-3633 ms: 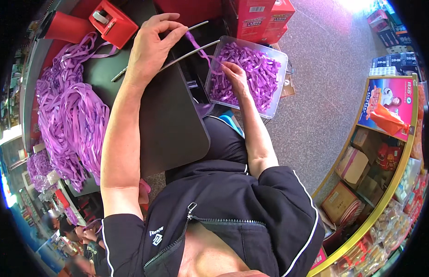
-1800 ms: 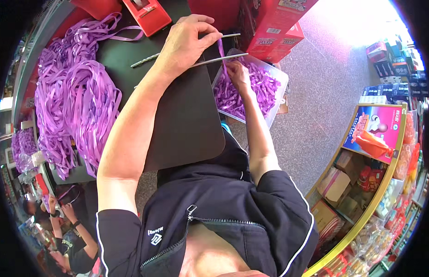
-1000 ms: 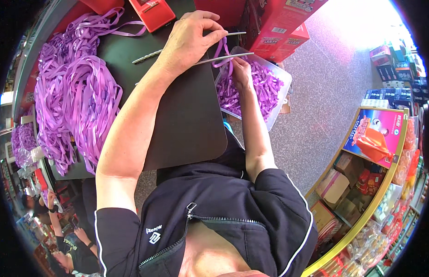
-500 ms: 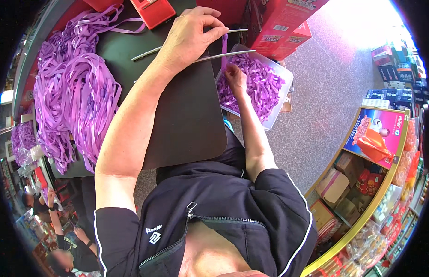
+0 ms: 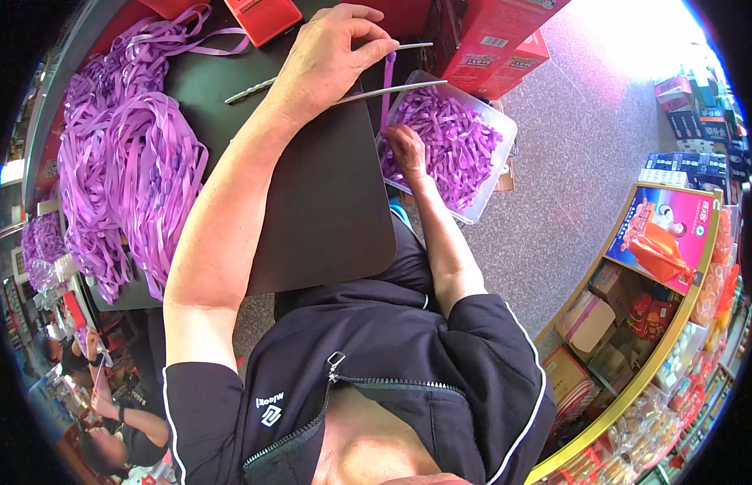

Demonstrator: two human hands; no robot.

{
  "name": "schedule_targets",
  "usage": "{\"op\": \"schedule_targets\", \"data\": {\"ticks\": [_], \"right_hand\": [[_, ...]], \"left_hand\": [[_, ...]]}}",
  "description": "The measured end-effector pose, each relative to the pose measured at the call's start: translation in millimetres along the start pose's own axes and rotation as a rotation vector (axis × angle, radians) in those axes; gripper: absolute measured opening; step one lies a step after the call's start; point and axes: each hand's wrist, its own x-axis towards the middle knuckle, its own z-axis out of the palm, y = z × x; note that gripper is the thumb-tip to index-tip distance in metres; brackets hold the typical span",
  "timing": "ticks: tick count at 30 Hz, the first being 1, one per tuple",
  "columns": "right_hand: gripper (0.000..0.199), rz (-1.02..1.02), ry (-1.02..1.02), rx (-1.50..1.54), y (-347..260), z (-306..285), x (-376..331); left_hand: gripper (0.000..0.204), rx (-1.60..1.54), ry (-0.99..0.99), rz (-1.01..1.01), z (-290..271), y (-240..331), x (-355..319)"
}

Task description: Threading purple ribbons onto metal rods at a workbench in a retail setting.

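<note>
A purple ribbon strip (image 5: 386, 90) hangs taut between my two hands at the table's right edge. My left hand (image 5: 331, 58) pinches its upper end between thumb and fingertips, beside the tip of a thin metal rod. Lower down, my right hand (image 5: 406, 150) has its fingers closed on the strip's other end, over a clear plastic tub (image 5: 505, 145). Many short purple ribbon pieces (image 5: 453, 149) fill the tub. A second metal rod (image 5: 392, 91) sticks out past the table edge below my left hand, which hides part of the rods.
Long looped purple ribbons (image 5: 154, 174) lie heaped on the left of the dark table (image 5: 323, 218). A red box (image 5: 263, 18) sits at its far edge, and red cartons (image 5: 489, 56) stand beyond the tub. Stocked shelves (image 5: 618, 315) are on the right. Another person (image 5: 125, 428) works at lower left.
My right hand has moved slightly down and left, and more of the strip shows between my hands. My left hand keeps its pinch. The other person's hands have moved.
</note>
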Motion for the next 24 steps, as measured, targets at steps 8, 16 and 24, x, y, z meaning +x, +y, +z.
{"op": "schedule_targets", "data": {"ticks": [8,16,24], "right_hand": [[0.018,0.007,-0.037,0.026,-19.4,-13.5,-23.9],[0.018,0.279,-0.177,0.291,-47.1,-70.4,-79.8],[0.016,0.221,-0.299,0.254,-105.6,-138.7,-101.8]], "left_hand": [[0.023,0.032,0.04,0.015,2.6,-7.8,-1.5],[0.027,0.042,0.026,0.024,3.5,-14.8,-1.1],[0.026,-0.1,-0.019,-0.036,-6.1,-13.8,-1.2]]}}
